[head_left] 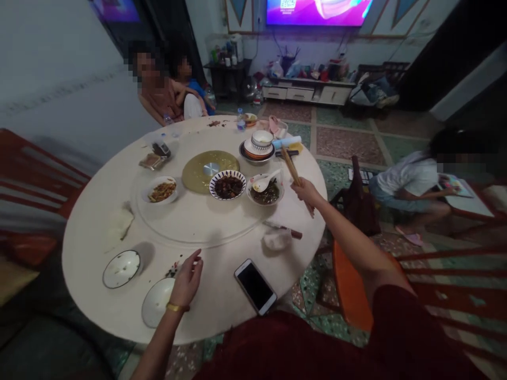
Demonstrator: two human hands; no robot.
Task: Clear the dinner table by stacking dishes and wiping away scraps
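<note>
My right hand is closed around a bundle of chopsticks above the right side of the round table. Just left of it is a bowl of dark soup with a white spoon resting in it. My left hand has its fingers stretched out and holds nothing. It hovers over the near side of the table, beside a white bowl that my wrist partly overlaps. Small food scraps lie by that bowl. Farther left sits another dark-rimmed white bowl.
A phone lies at the near edge. Dishes of food, stacked bowls and a golden disc stand farther in. Chairs flank the table. Two people sit at the far left, another at the right.
</note>
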